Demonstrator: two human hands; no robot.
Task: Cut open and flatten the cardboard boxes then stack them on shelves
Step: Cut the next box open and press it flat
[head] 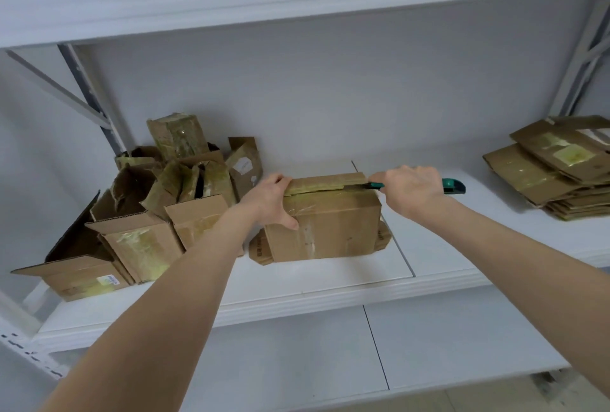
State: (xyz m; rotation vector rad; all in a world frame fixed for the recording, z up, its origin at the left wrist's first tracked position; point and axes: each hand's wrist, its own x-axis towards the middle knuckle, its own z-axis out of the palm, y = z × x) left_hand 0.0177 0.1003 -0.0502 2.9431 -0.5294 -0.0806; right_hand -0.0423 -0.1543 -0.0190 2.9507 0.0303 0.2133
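White shelf [445, 246] carries a taped box [330, 226]. Left of the box: heap of open boxes [148, 213]. Right: flattened stack [554, 174].

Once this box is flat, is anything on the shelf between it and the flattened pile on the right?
Nothing visible does. Between the box and the flattened pile the shelf shows only white board. Only the right hand, gripping the knife at the box's top right edge, hangs over that stretch.
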